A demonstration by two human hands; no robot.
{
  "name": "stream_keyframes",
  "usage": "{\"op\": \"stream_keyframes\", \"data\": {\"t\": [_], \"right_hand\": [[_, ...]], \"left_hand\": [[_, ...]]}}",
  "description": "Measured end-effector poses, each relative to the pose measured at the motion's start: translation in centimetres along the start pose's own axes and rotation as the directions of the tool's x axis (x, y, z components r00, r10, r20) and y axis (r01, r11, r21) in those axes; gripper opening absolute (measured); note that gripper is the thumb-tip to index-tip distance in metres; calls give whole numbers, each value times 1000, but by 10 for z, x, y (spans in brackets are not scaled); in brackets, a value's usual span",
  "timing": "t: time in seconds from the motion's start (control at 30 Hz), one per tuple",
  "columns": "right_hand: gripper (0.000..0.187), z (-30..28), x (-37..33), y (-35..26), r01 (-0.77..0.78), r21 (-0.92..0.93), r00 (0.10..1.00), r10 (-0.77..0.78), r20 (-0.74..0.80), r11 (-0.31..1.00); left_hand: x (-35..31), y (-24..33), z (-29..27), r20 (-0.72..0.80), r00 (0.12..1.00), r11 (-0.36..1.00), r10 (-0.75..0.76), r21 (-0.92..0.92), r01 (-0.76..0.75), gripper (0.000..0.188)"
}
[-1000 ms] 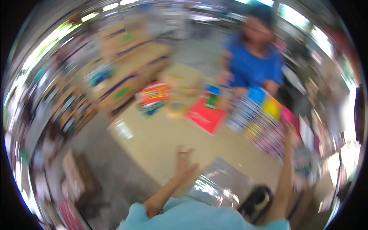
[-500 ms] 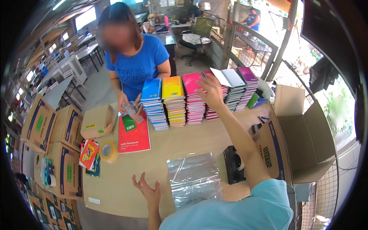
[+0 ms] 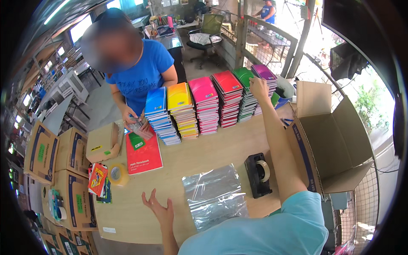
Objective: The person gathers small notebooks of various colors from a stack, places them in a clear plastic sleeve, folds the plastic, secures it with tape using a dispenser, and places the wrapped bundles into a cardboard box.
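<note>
My right hand point(image 3: 259, 89) reaches far across the table to the stack of green spiral notebooks point(image 3: 244, 76). Its fingers are bent together at the right edge of the top one. Beside that stack rise a purple stack point(image 3: 263, 71) and a red stack point(image 3: 227, 80), then pink point(image 3: 203, 89), yellow point(image 3: 179, 95) and blue point(image 3: 156, 100) ones. Over the near part of the table hovers my left hand point(image 3: 160, 208), open, fingers spread and holding nothing. To its right lies a flat clear plastic bag point(image 3: 214, 195).
A black tape dispenser point(image 3: 257, 176) stands right of the bag. Beyond it is an open cardboard box point(image 3: 306, 157). A person in blue point(image 3: 144, 63) across the table handles clear plastic above a red notebook point(image 3: 144, 158). A tape roll point(image 3: 118, 175) and closed boxes point(image 3: 72, 199) are at left.
My right hand has moved right, from over the red stack to the green one. The white page or cover that stood raised there is down, and a green cover shows. My left hand stays open.
</note>
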State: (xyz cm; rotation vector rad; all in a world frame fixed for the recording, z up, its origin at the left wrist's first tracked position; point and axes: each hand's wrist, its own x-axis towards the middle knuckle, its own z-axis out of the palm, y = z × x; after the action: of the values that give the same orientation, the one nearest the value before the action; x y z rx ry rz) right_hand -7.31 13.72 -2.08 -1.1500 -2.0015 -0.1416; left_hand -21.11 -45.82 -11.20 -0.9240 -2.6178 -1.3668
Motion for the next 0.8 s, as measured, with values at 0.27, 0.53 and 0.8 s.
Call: {"op": "stream_keyframes", "data": {"t": [0.27,0.53,0.8], "right_hand": [[18,-48,2,-80,24,166,969,17,-245,986],[18,-50,15,-201,45,586,954,-209,216,809],[33,0,0,-292,20,597,695,-440,568,802]], "left_hand": [[197,30,14,-238,873,902,425,27,-432,39],[412,112,69,384,901,962,-203,248,111,55],[436,63,87,299,941,968,-156,234,87,44]]}}
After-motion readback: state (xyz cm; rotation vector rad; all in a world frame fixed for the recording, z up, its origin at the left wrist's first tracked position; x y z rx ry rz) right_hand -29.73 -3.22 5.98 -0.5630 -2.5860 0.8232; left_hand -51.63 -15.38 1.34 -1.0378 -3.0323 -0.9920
